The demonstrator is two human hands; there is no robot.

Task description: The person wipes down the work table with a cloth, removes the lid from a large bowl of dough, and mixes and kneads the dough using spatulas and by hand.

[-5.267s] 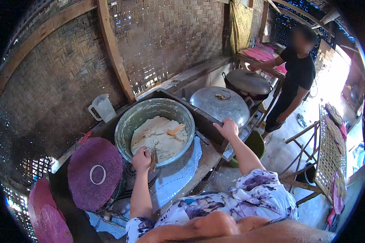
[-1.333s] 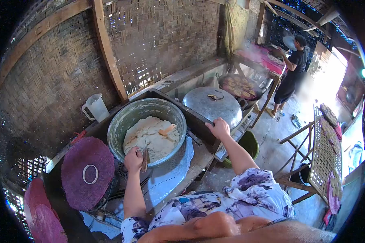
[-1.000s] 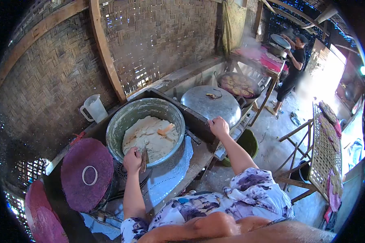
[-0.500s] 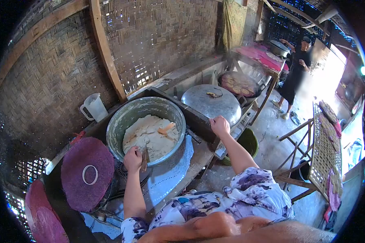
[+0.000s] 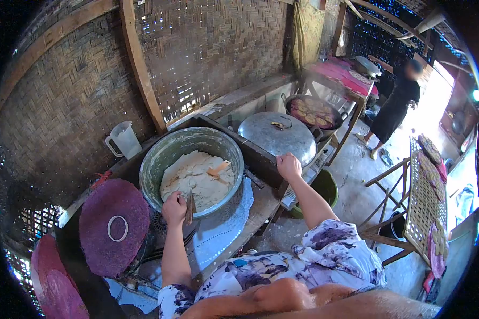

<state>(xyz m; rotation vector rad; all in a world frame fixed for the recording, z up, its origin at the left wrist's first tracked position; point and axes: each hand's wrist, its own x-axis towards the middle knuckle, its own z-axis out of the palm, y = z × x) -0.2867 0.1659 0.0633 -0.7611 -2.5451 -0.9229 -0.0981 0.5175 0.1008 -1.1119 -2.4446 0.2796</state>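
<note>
A large green-grey basin holds pale dough or batter, with an orange-tan scraper-like piece lying in it. My left hand is closed at the basin's near rim, beside a thin upright tool whose end reaches the pale mass; whatever the fingers grip is partly hidden. Curled fingers show on my right hand, which rests on the dark wooden edge by the lidded pan. Left of the basin is a round purple mat with a white ring on it.
An open pan of round flat pieces steams behind the lid. Another person stands at the back right near a pink-covered table. A woven rack stands right, a green bucket below, a clear jug by the wall.
The other person uncovered the rear pan, carried its lid to the back table, set it down and now stands further right. My hands have stayed in nearly the same places.
</note>
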